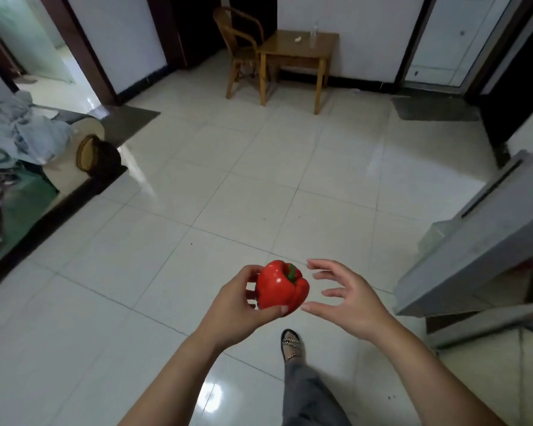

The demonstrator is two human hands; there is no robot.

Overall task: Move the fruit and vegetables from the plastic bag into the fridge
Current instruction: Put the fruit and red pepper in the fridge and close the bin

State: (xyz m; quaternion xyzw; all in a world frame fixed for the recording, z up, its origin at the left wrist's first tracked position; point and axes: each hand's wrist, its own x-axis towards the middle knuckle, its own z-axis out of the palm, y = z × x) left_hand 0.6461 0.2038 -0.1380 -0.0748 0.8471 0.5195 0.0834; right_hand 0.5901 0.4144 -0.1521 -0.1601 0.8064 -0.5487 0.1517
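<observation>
A glossy red bell pepper with a green stem is held in front of me over the tiled floor. My left hand grips it from the left, thumb under its lower edge and fingers behind it. My right hand hovers just right of the pepper, fingers spread and relaxed, thumb tip close to the pepper's lower right side without holding it. A grey fridge door stands at the right edge. No plastic bag can be made out.
A sofa with piled clothes and a woven basket stands at the left. A wooden chair and small table are against the far wall. My foot in a sandal is below the hands.
</observation>
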